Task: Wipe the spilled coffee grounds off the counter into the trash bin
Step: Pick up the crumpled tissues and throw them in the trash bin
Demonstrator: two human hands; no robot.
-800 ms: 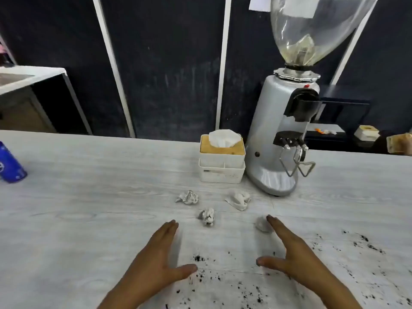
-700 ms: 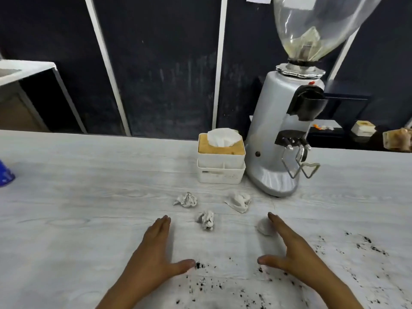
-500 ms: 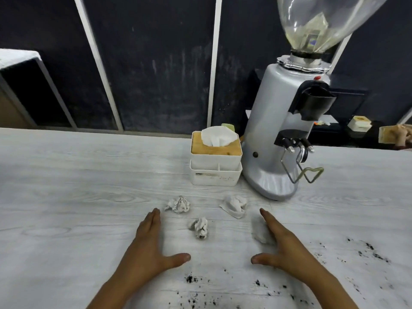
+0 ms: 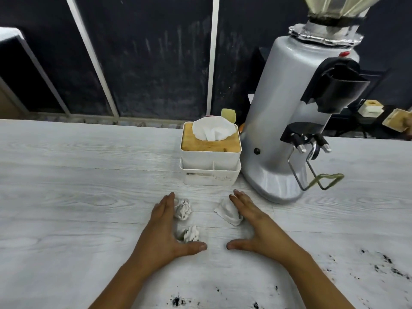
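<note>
From the head camera I see my left hand and right hand flat on the counter, fingers pressed together, thumbs out, bracketing three crumpled tissues. Coffee grounds speckle the near edge. The right fingers seem to touch one tissue.

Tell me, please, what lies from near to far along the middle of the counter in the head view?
Coffee grounds → left hand and right hand side by side → tissue box → pale yellow object behind it.
</note>
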